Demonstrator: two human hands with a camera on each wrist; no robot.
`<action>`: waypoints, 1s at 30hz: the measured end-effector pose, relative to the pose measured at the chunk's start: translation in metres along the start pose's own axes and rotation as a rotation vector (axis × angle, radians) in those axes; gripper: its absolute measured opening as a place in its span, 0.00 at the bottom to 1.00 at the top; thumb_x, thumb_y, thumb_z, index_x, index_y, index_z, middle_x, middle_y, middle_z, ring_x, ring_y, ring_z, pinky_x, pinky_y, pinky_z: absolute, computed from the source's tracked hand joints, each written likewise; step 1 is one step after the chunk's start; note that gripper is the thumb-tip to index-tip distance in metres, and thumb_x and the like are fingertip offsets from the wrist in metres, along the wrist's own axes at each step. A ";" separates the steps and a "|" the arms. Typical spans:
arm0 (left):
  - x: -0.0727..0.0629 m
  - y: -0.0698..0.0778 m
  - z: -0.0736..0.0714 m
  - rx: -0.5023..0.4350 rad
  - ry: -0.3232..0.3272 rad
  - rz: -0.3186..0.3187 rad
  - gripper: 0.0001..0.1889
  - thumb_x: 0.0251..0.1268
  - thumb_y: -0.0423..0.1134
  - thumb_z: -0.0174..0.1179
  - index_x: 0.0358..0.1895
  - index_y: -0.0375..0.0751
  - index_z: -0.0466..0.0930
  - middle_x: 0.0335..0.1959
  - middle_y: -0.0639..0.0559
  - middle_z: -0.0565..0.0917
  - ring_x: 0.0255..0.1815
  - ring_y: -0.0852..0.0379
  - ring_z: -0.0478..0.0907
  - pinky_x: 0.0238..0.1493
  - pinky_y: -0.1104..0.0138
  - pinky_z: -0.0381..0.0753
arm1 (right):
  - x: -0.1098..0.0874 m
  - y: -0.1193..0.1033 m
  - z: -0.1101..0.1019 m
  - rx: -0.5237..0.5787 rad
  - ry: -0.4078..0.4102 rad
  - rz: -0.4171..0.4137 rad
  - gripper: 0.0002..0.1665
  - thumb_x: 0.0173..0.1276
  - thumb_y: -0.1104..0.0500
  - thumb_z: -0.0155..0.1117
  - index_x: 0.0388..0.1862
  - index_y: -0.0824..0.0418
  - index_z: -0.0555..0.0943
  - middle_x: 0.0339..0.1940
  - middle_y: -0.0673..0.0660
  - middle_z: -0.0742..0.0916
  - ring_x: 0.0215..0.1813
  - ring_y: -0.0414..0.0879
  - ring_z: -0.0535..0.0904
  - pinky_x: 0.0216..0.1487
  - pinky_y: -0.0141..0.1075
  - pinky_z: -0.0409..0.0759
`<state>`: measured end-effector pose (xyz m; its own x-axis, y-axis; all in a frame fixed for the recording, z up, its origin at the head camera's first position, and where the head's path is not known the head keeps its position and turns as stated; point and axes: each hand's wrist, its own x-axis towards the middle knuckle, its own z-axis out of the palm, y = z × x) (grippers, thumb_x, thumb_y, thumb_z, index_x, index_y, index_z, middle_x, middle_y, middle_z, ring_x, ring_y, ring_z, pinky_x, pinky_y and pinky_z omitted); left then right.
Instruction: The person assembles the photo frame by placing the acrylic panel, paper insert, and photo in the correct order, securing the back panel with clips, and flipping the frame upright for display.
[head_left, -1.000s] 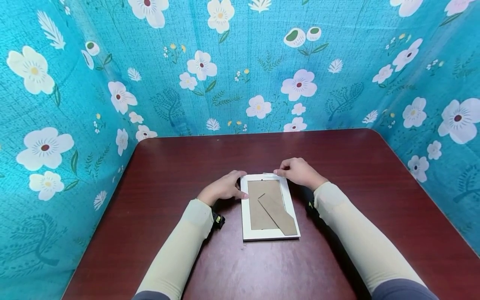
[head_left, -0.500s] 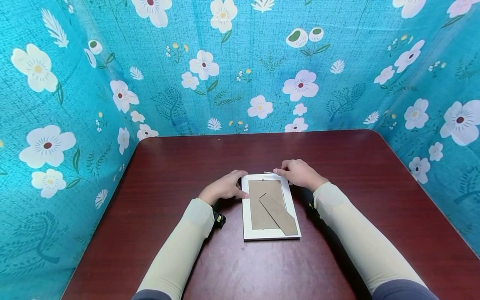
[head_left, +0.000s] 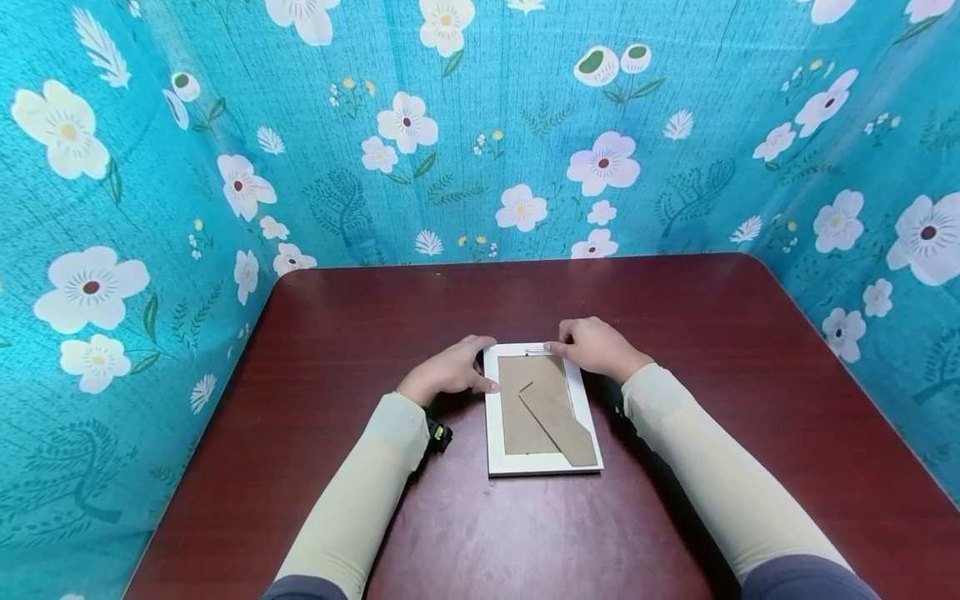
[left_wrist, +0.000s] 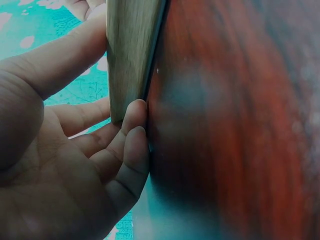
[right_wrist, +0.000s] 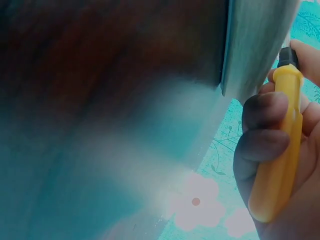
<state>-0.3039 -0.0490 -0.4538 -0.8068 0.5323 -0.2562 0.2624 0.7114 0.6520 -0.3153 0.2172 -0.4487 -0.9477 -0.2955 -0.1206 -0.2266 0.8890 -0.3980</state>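
Note:
A white picture frame (head_left: 492,425) lies back side up on the table, its brown backing board (head_left: 517,417) and slanted easel stand (head_left: 573,442) showing. My left hand (head_left: 450,368) grips its upper left corner, thumb on top; in the left wrist view the fingers (left_wrist: 135,150) bend against the frame's wooden side (left_wrist: 131,55). Over the upper right corner, my right hand (head_left: 597,346) holds a screwdriver, whose yellow handle (right_wrist: 282,150) lies under curled fingers in the right wrist view. Its thin metal shaft (head_left: 536,351) lies across the top border, near the backing's upper edge; the tip's exact contact is unclear.
The dark red-brown table (head_left: 360,317) extends around the frame on all sides. Blue flowered cloth (head_left: 465,150) hangs behind and along both sides. A small black wrist device (head_left: 438,435) sits by the left sleeve.
The screwdriver's shaft has shifted from the frame's top edge down onto the top border, near the backing. My left hand keeps its hold, and the frame lies in about the same place.

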 end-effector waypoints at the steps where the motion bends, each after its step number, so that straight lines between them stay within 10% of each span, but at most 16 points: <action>1: 0.000 0.000 0.000 -0.006 -0.002 -0.004 0.43 0.56 0.40 0.73 0.73 0.40 0.60 0.60 0.46 0.67 0.38 0.57 0.75 0.42 0.66 0.75 | 0.000 0.000 0.000 -0.002 0.004 -0.006 0.17 0.68 0.44 0.64 0.28 0.56 0.79 0.18 0.52 0.77 0.22 0.46 0.71 0.24 0.37 0.71; 30: 0.002 0.001 -0.002 0.018 -0.010 -0.011 0.42 0.57 0.40 0.72 0.74 0.39 0.59 0.61 0.45 0.68 0.40 0.55 0.75 0.45 0.66 0.75 | 0.000 0.006 0.004 -0.141 -0.013 -0.169 0.19 0.71 0.44 0.61 0.26 0.50 0.68 0.25 0.51 0.71 0.29 0.46 0.67 0.28 0.38 0.65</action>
<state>-0.3064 -0.0479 -0.4519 -0.8044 0.5289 -0.2707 0.2627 0.7253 0.6363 -0.3159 0.2215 -0.4548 -0.8907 -0.4483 -0.0746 -0.4123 0.8661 -0.2825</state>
